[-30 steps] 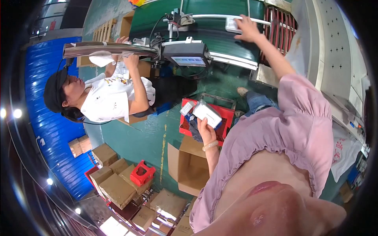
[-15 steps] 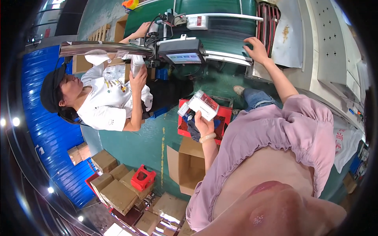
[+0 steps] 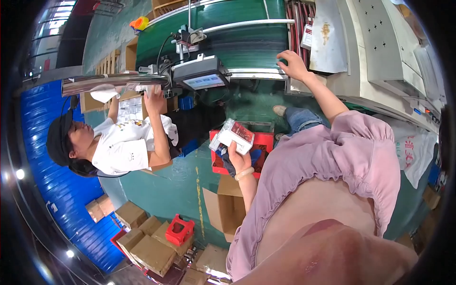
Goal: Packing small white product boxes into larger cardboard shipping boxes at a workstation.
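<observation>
My left hand (image 3: 239, 159) grips a small stack of white-and-red boxes (image 3: 236, 136) that look wrapped in clear film. I hold them low in front of my body, above a red stool. My right hand (image 3: 295, 65) reaches out to the near rail of the green conveyor belt (image 3: 247, 50). Its fingers are loosely curved and apart, with nothing in them. Past that hand, another white-and-red box (image 3: 307, 37) lies on the rollers at the belt's right end, beside a metal sheet (image 3: 328, 42).
A printer-like unit with a screen (image 3: 200, 73) hangs at the belt's near side. On the left a co-worker in a white shirt (image 3: 126, 149) handles something at the belt. Beneath my left hand stands the red stool (image 3: 263, 141); an open carton (image 3: 232, 209) is nearer. Cardboard boxes (image 3: 152, 251) are stacked lower left.
A white-and-red box that was on the belt near the printer unit now appears at the rollers on the right. My left hand keeps its boxes. The whole view has shifted slightly.
</observation>
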Tool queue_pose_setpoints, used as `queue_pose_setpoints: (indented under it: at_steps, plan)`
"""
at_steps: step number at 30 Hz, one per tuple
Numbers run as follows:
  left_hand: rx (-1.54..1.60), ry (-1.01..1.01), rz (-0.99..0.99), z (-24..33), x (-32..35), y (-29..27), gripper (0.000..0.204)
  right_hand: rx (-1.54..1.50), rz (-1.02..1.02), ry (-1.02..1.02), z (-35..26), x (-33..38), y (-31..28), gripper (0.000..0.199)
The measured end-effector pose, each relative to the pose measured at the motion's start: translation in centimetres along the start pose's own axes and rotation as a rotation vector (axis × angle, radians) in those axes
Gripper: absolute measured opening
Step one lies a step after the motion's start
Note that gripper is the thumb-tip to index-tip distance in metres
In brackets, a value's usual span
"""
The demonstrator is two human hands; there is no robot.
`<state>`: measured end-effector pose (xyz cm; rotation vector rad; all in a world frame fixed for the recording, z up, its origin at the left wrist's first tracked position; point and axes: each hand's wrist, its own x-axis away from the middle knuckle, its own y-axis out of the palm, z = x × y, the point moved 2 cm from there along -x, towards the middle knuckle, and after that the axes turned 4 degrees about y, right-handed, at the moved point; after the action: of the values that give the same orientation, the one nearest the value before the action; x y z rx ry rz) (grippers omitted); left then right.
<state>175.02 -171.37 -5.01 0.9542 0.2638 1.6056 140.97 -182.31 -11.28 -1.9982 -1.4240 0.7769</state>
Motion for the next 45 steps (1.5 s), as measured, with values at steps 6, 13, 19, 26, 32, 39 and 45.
queue_pose_setpoints:
  at_steps: [6, 13, 19, 26, 32, 39, 45]
  plan:
    - [-0.025, 0.009, -0.015, -0.2, 0.1, 0.0, 0.046, 0.381, -0.052, -0.186, 0.4, -2.7, -1.8, 0.046]
    - [-0.027, 0.005, 0.011, -0.2, 0.3, -0.2, 0.046, 0.906, -0.297, 0.109, 6.6, -9.2, -2.8, 0.081]
    - [0.047, 0.012, 0.079, 0.0, 1.3, -2.6, 0.043, 0.831, -0.438, 0.061, 2.0, -11.4, -3.6, 0.085]
    - [0.066, -0.051, 0.145, -1.0, 0.9, -0.6, 0.041, 0.679, -0.159, 0.064, -0.9, -15.8, 3.4, 0.089]
    - [0.127, -0.007, 0.074, 0.1, 1.9, -0.7, 0.041, 0.192, 0.129, -0.265, -6.1, -6.9, 6.5, 0.062]
    - [0.058, -0.008, 0.069, 0.0, 1.8, -2.4, 0.044, 0.012, 0.03, -0.063, -2.8, 2.2, 4.4, 0.033]
    - [0.059, -0.042, -0.042, -0.4, 1.2, -1.7, 0.043, 0.016, 0.104, 0.005, -0.1, 3.6, 0.3, 0.025]
